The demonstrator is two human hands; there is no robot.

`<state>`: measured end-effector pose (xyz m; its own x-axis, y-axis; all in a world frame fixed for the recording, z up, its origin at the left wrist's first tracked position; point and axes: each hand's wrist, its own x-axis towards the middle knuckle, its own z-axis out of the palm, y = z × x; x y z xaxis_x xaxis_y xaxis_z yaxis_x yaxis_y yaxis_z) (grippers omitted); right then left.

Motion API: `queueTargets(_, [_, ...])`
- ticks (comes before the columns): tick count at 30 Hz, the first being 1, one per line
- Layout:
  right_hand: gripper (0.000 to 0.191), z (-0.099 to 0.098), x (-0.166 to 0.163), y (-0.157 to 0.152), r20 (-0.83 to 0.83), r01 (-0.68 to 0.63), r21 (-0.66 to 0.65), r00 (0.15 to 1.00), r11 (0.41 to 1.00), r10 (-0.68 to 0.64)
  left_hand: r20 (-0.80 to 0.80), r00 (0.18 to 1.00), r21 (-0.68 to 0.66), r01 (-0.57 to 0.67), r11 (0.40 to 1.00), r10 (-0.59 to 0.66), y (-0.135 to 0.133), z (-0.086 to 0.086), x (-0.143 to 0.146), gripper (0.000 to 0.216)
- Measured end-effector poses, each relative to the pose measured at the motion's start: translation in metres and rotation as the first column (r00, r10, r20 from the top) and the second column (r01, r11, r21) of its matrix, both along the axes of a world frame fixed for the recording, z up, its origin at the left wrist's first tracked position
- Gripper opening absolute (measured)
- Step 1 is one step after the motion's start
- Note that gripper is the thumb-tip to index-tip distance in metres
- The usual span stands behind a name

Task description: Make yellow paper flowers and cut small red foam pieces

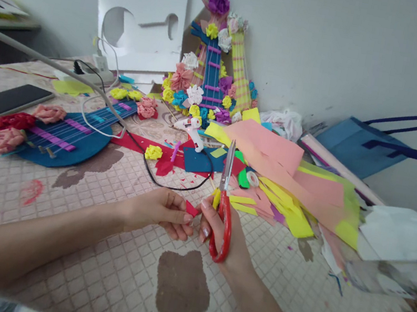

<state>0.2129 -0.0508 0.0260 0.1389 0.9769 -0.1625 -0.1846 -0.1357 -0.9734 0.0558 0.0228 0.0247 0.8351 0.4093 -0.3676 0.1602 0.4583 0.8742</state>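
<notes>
Between the fingertips of my left hand (169,213) is a small piece of red paper (191,209), pinched near the middle of the view. My right hand (232,237) holds a pair of scissors (224,217) with red handles, its blades together and pointing away from me. The right thumb and fingers also reach the red piece's edge; whether they grip it I cannot tell. Beyond my hands lie a white glue gun (192,131), a yellow paper flower (153,152) and a strip of red paper (134,144).
At the left, a blue paper guitar (70,146) with flowers lies beside a phone (5,101). Decorated guitars (212,71) lean on the wall near white foam board (148,13). Coloured paper sheets (289,175) and a blue bag (358,144) are at right. A black cable (156,182) crosses the table.
</notes>
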Motion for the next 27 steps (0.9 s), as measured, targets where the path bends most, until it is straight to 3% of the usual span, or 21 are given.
queueTargets(12, [0.027, -0.0026, 0.0031, 0.0009, 0.142, -0.013, -0.008, 0.990, 1.000, 0.014, 0.007, 1.000, -0.027, 0.014, 1.000, -0.013, 0.0000, -0.0009, -0.0002, 0.024])
queueTargets(27, [0.031, -0.0016, 0.0010, 0.0004, 0.069, 0.086, -0.017, 0.994, 0.996, -0.084, -0.033, 0.999, 0.004, 0.009, 1.000, -0.009, 0.0009, 0.0020, 0.0006, 0.031])
